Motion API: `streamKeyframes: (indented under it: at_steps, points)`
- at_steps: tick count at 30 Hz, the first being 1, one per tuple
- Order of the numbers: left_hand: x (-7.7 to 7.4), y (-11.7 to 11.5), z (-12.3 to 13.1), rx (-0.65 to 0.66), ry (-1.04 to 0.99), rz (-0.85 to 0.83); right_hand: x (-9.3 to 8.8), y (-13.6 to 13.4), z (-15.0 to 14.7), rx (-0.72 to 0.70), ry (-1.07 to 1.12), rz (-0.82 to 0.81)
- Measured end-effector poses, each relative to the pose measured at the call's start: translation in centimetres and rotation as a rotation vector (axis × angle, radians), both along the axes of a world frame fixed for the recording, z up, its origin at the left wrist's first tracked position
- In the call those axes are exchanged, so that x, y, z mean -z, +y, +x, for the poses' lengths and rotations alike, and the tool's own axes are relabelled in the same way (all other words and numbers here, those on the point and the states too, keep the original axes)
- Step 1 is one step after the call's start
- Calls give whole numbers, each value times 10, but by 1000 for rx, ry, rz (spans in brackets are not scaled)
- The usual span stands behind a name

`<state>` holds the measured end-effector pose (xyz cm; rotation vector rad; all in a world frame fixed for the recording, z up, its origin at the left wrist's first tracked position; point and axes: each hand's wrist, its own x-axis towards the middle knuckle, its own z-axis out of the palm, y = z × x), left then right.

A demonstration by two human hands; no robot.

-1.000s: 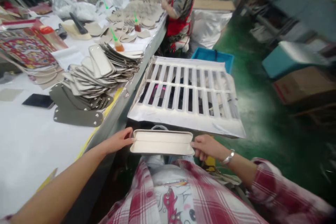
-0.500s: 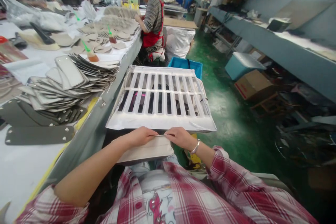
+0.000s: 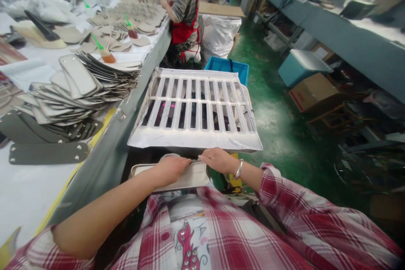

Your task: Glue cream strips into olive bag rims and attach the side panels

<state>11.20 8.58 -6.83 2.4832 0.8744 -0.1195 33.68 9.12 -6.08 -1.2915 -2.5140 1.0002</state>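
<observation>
A cream panel (image 3: 194, 175) with rounded corners and a raised rim lies across my lap, just in front of a white slatted rack. My left hand (image 3: 173, 169) reaches over its middle, with the fingers closed at the far edge. At the far right corner, my right hand (image 3: 218, 160) pinches the same edge between thumb and fingers. The fingertips of both hands are close together, and my left forearm covers part of the panel. Similar cream panels (image 3: 77, 76) lie in a fanned stack on the table to the left.
The white slatted rack (image 3: 193, 138) stands ahead, beside the long table (image 3: 47, 183). Dark panels (image 3: 47, 153) and glue bottles (image 3: 107, 55) are on that table. A co-worker in a red apron (image 3: 183, 31) sits beyond. A blue crate (image 3: 242, 71) and a cardboard box (image 3: 313, 90) stand on the floor.
My left hand has shifted over the panel, and the panel's left end now shows beyond my wrist. Both hands stay at its far edge. The view has tilted down slightly.
</observation>
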Motion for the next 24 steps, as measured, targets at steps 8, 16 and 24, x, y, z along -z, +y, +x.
streamKeyframes:
  at_steps: [8, 16, 24]
  points:
    - [-1, -2, 4, 112, 95, 161, 3, 47, -12, -183, -27, -310]
    - [-7, 16, -36, 84, -5, -45, 10, 59, -23, -148, 44, -614]
    - [0, 21, -79, 51, -95, -156, 23, 59, -51, -239, 114, -770]
